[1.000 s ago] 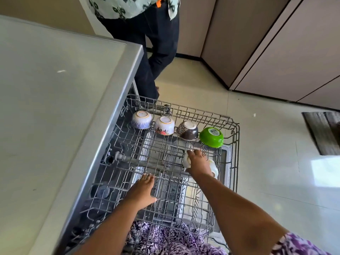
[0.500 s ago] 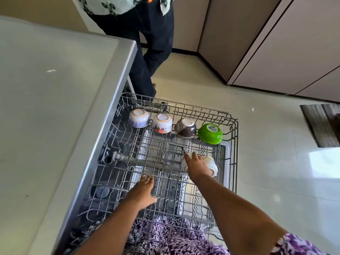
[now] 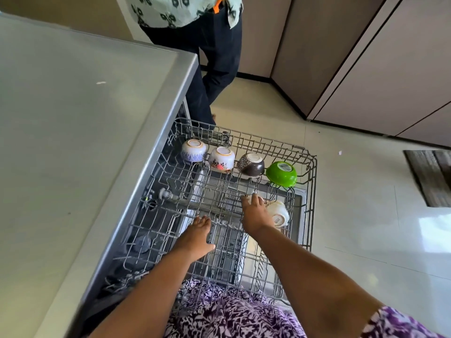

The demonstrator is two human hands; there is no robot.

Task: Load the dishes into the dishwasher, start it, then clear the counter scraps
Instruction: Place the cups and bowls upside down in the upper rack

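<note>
Four upturned bowls [image 3: 251, 164] line the rack [image 3: 310, 191] above centre, a white cup [image 3: 279, 213] half hidden behind the right hand [image 3: 255, 215], fingers spread on it; left hand [image 3: 196, 236] rests flat, fingers together.

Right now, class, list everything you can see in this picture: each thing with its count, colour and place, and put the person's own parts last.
Rack: one, grey wire, pulled out from under the counter.
Upturned bowls: four in the rack's far row: blue-patterned white, floral white, brown, green.
White bowl: one, on its side, nearer row on the right.
Counter: one, pale grey, left.
Cabinets: beige, far right.
Mat: one, dark, floor at right edge.
Second person: one, patterned shirt, dark trousers, standing beyond the rack.
Left hand: open, resting on the rack wires.
Right hand: fingers spread, on the white bowl.
</note>
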